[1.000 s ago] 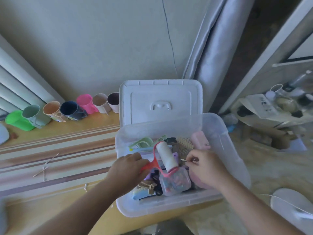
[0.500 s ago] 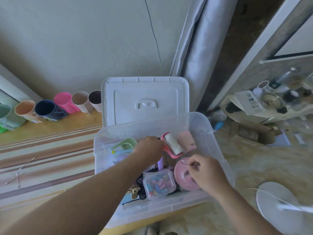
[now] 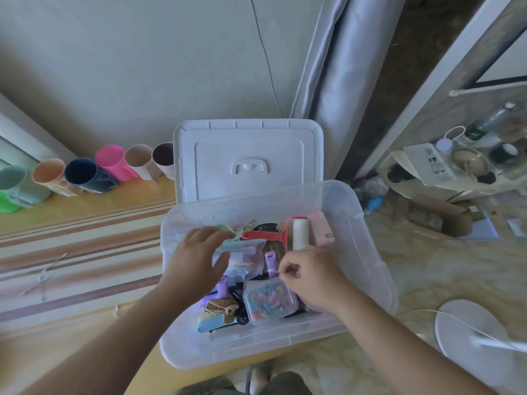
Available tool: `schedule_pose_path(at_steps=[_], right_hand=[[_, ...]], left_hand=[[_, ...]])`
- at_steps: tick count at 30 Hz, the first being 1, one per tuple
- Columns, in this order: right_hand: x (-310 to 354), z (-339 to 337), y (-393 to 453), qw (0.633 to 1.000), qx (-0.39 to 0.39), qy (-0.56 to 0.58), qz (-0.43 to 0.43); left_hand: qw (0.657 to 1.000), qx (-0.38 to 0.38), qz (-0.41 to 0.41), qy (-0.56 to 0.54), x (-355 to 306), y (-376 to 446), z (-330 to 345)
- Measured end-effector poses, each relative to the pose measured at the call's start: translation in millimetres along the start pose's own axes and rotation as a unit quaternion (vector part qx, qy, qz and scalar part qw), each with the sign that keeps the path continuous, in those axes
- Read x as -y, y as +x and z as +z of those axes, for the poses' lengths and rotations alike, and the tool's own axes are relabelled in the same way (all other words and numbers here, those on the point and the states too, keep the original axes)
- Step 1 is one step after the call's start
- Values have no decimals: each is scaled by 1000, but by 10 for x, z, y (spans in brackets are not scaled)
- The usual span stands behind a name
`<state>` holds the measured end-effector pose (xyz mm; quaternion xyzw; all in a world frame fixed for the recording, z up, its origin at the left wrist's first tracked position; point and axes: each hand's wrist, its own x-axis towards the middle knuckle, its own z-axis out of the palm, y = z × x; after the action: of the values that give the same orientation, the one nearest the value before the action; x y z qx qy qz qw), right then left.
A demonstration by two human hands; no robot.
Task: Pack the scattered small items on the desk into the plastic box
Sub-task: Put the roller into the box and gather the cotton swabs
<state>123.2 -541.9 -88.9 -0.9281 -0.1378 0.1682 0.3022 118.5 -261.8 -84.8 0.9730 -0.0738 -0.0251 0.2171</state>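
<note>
The clear plastic box (image 3: 370,252) stands open at the desk's right end, with its white lid (image 3: 248,161) leaning on the wall behind it. Inside lie a red-handled lint roller (image 3: 299,232), a small clear case of coloured clips (image 3: 269,300), a brown hair claw (image 3: 221,306), a blue brush (image 3: 211,323) and purple rollers (image 3: 271,259). My left hand (image 3: 199,258) is over the box's left side and holds a clear bag of small items (image 3: 242,258) between thumb and fingers. My right hand (image 3: 310,275) pinches a thin metal pin (image 3: 275,270) above the clip case.
A row of coloured cups (image 3: 111,163) lines the wall at the left. Several thin sticks (image 3: 42,277) lie on the striped desk mat. A grey curtain (image 3: 328,95) hangs behind the box. A white fan base (image 3: 470,337) and a cluttered shelf (image 3: 456,166) are at the right.
My left hand let go of the lint roller, which now lies at the back of the box, and has taken hold of the clear bag. My right hand still pinches the pin.
</note>
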Motion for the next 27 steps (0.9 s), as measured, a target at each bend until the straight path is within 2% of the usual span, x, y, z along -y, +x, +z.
schedule_pose_path(at_steps=[2,4,6,8,11,15,18,21,24,27], right_hand=[[273,167,6,992,110,-15,-61],[532,425,0,977,178,-47,-109],[733,621,-7,965,211,-81,-131],[887,752,44,965,225,-68,-121],[979,839,117,970,220,-40,-90],[1117,708,134,983,160,-25,-90],[1400,640,162,993,81,-18,-87],[1851,856,276,988,6,41,-146],[2383,1240,410,983,24,37,-177],[2757,1771,577,988,99,4,-118]], left_hand=[[1000,-25,-19,5,128,-339,-98],[999,-38,-25,9,224,-664,-138],[998,-49,-37,-1,272,-918,-118],[994,-72,-80,-30,342,-1113,-118],[986,-93,-121,-60,491,-1285,-159],[980,-77,-168,-66,956,-1419,-178],[969,-57,-235,-42,1460,-1523,-176],[955,-49,-292,-37,2020,-1644,-202],[942,-4,-334,-21,2596,-1797,-247],[937,60,-344,0,3087,-1917,-335]])
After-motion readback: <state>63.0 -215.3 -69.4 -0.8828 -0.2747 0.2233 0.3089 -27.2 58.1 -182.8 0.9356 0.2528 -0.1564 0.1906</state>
